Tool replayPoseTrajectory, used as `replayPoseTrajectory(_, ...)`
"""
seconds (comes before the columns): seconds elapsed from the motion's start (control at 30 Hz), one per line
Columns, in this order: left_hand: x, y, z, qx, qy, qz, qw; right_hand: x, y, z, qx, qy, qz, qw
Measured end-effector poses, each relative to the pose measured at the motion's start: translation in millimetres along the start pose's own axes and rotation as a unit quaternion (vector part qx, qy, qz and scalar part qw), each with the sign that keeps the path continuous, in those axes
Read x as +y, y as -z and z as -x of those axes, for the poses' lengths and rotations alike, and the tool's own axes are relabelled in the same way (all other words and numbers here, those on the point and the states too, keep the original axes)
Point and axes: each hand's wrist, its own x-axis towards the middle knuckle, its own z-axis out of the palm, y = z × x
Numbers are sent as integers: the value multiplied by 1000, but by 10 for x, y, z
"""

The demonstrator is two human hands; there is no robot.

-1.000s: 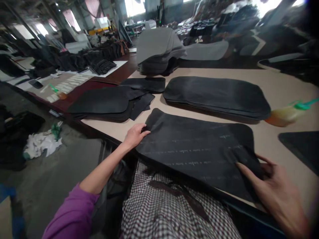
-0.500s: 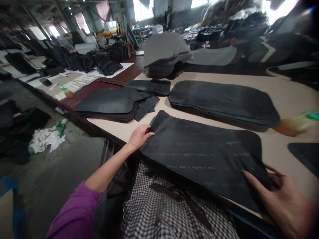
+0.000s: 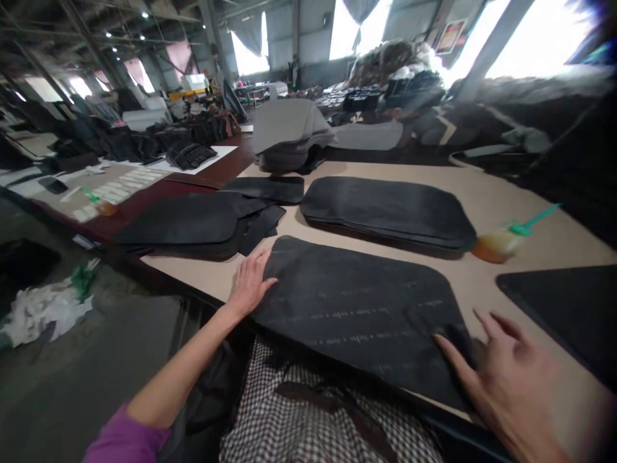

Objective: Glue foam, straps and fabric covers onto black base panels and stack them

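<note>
In front of me a large black sheet (image 3: 357, 308) with rounded corners and rows of faint white print lies flat on the beige table top (image 3: 482, 283). My left hand (image 3: 251, 281) rests at the sheet's left edge, fingers stretched out and the thumb on its surface. At the right edge is my right hand (image 3: 506, 373), slightly blurred, its thumb over the sheet and its fingers spread beyond the edge. Behind the sheet sits a stack of black rounded panels (image 3: 385, 209). Another pile of black panels (image 3: 187, 218) lies to the left, with small black scraps (image 3: 263, 225) beside it.
A bottle of amber liquid with a green nozzle (image 3: 501, 243) stands right of the stack. Another black sheet (image 3: 569, 308) lies at the far right. Grey sheets (image 3: 286, 132) are piled at the back. A second small bottle (image 3: 103, 206) stands among pale strips on the left.
My left fingers have gone from gripping the sheet's edge to lying stretched out. My right fingers have spread away from its edge. The view has shifted right and up.
</note>
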Motion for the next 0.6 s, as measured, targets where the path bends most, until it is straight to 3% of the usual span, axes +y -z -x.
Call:
replayPoseTrajectory(0.13, -44, -38, -18, -96, -120, -61, 986, 53, -98, 24, -30, 158, 47, 986)
replayPoseTrajectory(0.2, -59, -50, -11, -105, -131, -52, 985, 91, -120, 53, -50, 176, 54, 982)
replayPoseTrajectory(0.33, -167, -70, -23, -90, -141, -5, 986, 84, -28, 76, -92, 125, 21, 988)
replayPoseTrajectory(0.4, -284, -114, -106, -114, -97, 38, 988, 71, 53, 22, -102, 78, -37, 991)
replayPoseTrajectory(0.5, -408, -222, -352, -121, -68, 60, 988, 57, 178, -181, -74, -7, -88, 993)
replayPoseTrajectory(0.6, -365, -352, -667, -131, -93, 36, 986, 13, 207, -524, -63, -29, -65, 995)
